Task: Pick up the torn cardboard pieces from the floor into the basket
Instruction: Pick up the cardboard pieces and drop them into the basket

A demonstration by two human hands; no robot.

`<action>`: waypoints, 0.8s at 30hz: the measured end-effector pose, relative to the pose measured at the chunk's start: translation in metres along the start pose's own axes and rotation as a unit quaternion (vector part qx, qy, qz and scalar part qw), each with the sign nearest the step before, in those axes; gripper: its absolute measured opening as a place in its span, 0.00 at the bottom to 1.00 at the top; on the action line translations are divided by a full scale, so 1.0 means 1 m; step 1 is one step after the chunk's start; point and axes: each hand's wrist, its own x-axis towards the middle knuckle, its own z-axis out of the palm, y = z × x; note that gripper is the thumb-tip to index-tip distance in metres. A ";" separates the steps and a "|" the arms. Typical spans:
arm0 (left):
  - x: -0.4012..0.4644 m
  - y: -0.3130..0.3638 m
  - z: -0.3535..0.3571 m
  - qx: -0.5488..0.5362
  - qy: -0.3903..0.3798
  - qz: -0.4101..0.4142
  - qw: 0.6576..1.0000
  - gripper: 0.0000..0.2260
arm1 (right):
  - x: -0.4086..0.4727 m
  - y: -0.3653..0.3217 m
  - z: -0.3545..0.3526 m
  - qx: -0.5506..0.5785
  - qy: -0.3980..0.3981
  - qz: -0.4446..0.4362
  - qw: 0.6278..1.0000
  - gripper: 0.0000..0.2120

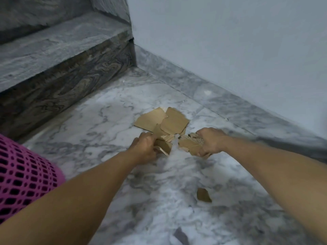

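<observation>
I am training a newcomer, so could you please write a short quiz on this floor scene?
1. True or false: the pink mesh plastic basket stands left of the arms.
2. What do the left hand and right hand hold?
3. The small lone brown cardboard scrap lies: A) on the grey marble step; B) on the marble floor, nearer the camera than the hands.

Key: 1 true; 2 torn brown cardboard pieces; 3 B.
</observation>
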 end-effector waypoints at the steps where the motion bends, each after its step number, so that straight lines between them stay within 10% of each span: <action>1: 0.005 -0.006 -0.004 0.005 0.008 -0.017 1.000 0.20 | 0.003 -0.001 -0.003 0.024 0.002 -0.001 1.000 0.21; 8: 0.037 -0.020 -0.031 0.013 -0.009 -0.080 0.997 0.21 | 0.039 -0.018 -0.023 0.225 0.032 0.017 0.974 0.20; 24: 0.071 -0.005 -0.021 0.008 0.041 -0.183 0.982 0.51 | 0.057 -0.039 -0.015 0.237 0.089 0.065 0.965 0.41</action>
